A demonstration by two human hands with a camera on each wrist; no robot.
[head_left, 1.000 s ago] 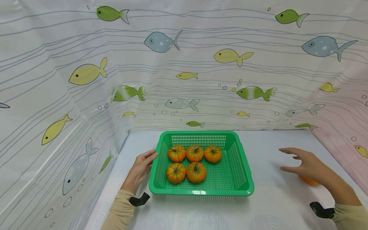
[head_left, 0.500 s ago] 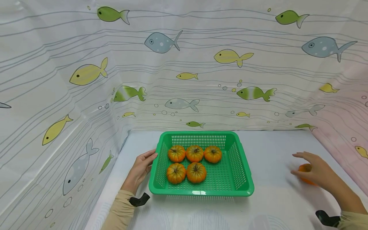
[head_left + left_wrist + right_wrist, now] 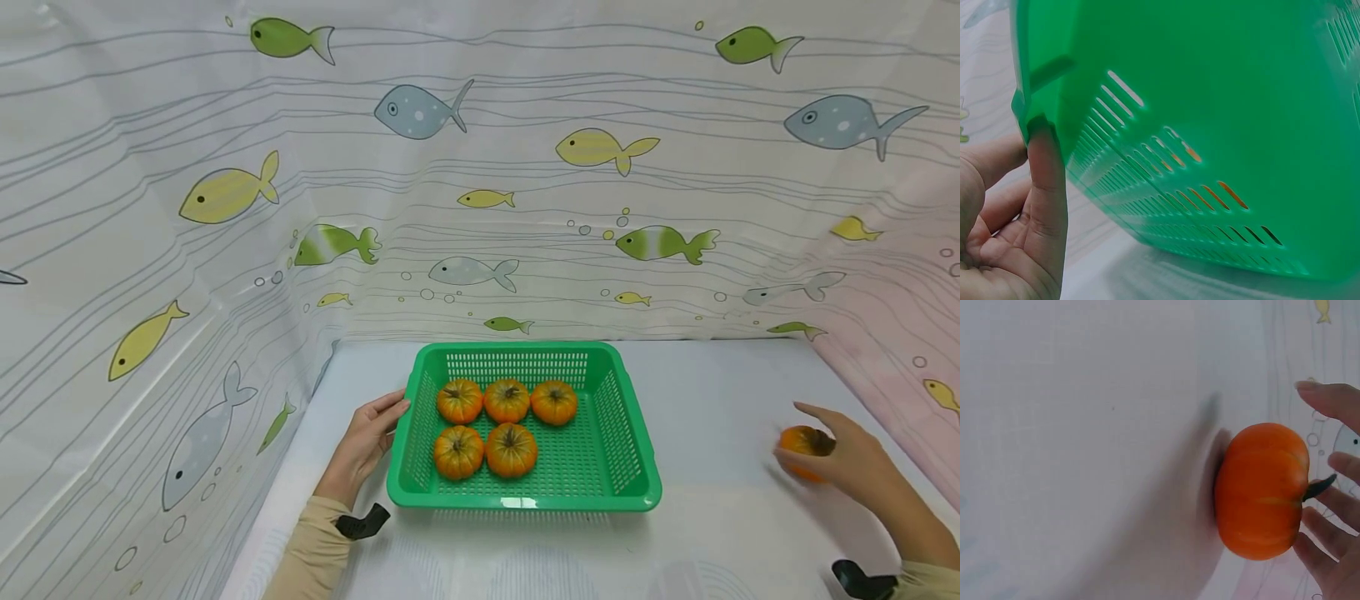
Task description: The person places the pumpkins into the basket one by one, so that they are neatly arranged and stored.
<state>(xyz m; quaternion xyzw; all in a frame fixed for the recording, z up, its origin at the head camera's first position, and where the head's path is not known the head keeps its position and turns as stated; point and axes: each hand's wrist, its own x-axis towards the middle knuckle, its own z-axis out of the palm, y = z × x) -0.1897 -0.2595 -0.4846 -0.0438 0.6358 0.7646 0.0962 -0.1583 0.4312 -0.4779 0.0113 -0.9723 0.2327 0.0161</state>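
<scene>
A green plastic basket (image 3: 525, 502) stands in the middle of the table with several small orange pumpkins (image 3: 512, 450) in it, in two rows at its left. My left hand (image 3: 365, 446) holds the basket's left rim; in the left wrist view a finger (image 3: 1045, 169) reaches up under that rim. At the far right, my right hand (image 3: 855, 458) hovers with spread fingers over one more pumpkin (image 3: 797, 442), which it partly hides. The right wrist view has this pumpkin (image 3: 1263, 490) on the table, its dark stem towards the palm.
White table surface (image 3: 705, 433) lies between the basket and the right pumpkin. A curtain (image 3: 525, 167) printed with fish hangs behind and along both sides. Each wrist carries a black strap (image 3: 363, 522).
My right hand has moved to the right and a little down to the lone pumpkin, more of which now shows. The left hand and the basket stay where they were.
</scene>
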